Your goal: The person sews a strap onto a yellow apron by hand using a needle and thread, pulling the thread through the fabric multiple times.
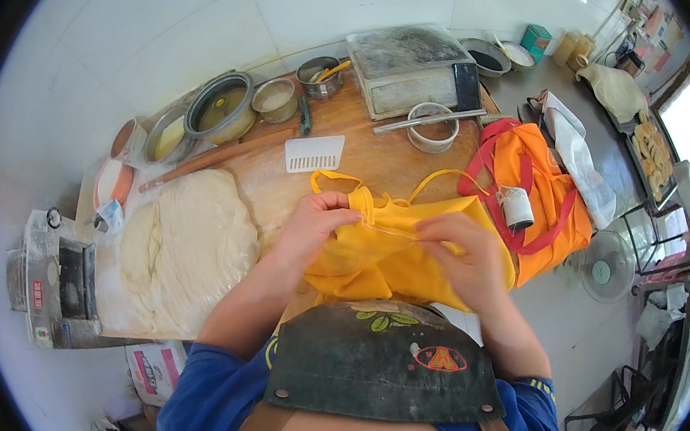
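A yellow cloth apron (406,266) with thin straps lies bunched at the near edge of the table, in front of my body. My left hand (321,223) pinches its gathered top edge between thumb and fingers. Opposite it, my right hand (469,247) is closed in a pinch, a little blurred. A thin pale thread (389,232) stretches between the two hands across the yellow cloth. Whether a needle is in the right fingers is too small to tell. To the right, a spool of white thread (515,207) rests on an orange cloth (536,171) with red straps.
Dough (204,228) spreads at the left, near a long rolling pin (219,158). A white slotted scraper (314,155), several bowls and a pot (221,106) stand behind. At the back is a scale (412,61); a metal rod (429,121) lies on a white ring (432,141).
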The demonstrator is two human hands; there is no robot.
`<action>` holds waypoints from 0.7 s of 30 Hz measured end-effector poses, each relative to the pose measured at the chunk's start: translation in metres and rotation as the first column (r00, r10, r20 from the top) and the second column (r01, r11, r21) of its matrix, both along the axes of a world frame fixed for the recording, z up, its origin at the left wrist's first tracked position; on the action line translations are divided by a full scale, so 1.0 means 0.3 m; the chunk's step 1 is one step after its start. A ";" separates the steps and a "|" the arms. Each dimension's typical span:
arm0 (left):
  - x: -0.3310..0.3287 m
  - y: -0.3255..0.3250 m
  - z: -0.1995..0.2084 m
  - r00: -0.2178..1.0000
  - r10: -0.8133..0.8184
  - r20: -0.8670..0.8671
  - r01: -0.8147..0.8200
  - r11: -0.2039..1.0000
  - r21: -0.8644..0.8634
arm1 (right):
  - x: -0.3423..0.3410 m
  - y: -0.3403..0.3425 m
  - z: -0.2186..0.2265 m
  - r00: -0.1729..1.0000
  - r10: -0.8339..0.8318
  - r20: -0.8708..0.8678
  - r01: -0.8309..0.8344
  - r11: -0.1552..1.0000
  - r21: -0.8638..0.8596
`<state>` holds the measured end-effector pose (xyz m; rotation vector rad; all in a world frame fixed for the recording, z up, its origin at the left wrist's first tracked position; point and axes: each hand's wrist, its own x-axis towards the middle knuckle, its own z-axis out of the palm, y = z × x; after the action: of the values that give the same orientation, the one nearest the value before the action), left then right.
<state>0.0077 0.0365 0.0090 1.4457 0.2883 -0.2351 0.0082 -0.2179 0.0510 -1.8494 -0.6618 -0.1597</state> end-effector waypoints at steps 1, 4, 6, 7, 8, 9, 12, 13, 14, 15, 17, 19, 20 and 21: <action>0.000 0.008 -0.006 1.000 -0.016 0.018 0.016 1.000 -0.002 | 0.006 0.058 -0.031 1.000 0.020 -0.012 -0.020 0.999 -0.026; -0.007 0.014 0.005 0.996 -0.043 0.078 0.040 0.999 0.037 | 0.008 0.144 -0.086 0.999 0.028 -0.026 -0.029 0.999 -0.028; -0.014 0.010 0.016 0.994 -0.047 0.103 0.040 0.997 0.071 | 0.007 0.157 -0.093 1.000 0.023 -0.019 -0.023 0.999 -0.037; -0.018 0.008 0.021 0.993 -0.045 0.107 0.036 0.996 0.085 | 0.009 0.159 -0.094 1.000 0.024 -0.010 -0.024 0.998 -0.056; -0.021 0.008 0.024 0.993 -0.044 0.112 0.033 0.995 0.099 | 0.010 0.161 -0.094 1.000 0.024 -0.001 -0.024 0.997 -0.075; -0.024 0.008 0.025 0.991 -0.058 0.123 0.039 0.987 0.157 | 0.010 0.163 -0.096 1.000 0.023 -0.003 -0.024 0.996 -0.084; -0.034 -0.002 0.027 0.981 -0.095 0.168 0.025 0.926 0.378 | 0.012 0.179 -0.107 1.000 0.009 -0.002 -0.009 0.993 -0.115; -0.043 -0.013 0.027 0.976 -0.104 0.193 -0.001 0.879 0.477 | 0.013 0.193 -0.117 1.000 -0.003 0.003 0.003 0.992 -0.130; -0.053 -0.027 0.027 0.969 -0.116 0.217 -0.029 0.821 0.570 | 0.014 0.207 -0.127 1.000 -0.015 0.008 0.016 0.989 -0.145; -0.066 -0.045 0.029 0.946 -0.126 0.298 -0.096 0.770 0.631 | 0.015 0.226 -0.139 0.999 -0.021 0.040 0.027 0.988 -0.150; -0.089 -0.078 0.032 0.878 -0.169 0.448 -0.241 0.654 0.718 | 0.019 0.260 -0.159 0.994 -0.035 0.104 0.052 0.986 -0.160; -0.094 -0.070 0.013 0.869 -0.098 0.484 -0.272 0.724 0.634 | 0.027 0.279 -0.163 0.992 -0.065 0.105 0.081 0.985 -0.153; -0.092 -0.066 0.007 0.865 -0.061 0.499 -0.287 0.756 0.589 | 0.030 0.284 -0.163 0.991 -0.080 0.105 0.095 0.984 -0.150; -0.088 -0.060 0.013 0.874 -0.049 0.483 -0.278 0.765 0.581 | 0.027 0.276 -0.151 0.997 -0.075 0.016 0.076 0.991 -0.109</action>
<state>-0.0186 0.0186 0.0129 2.0991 0.0444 0.3733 0.0163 -0.1350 0.0056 -1.9819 -0.6196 -0.1873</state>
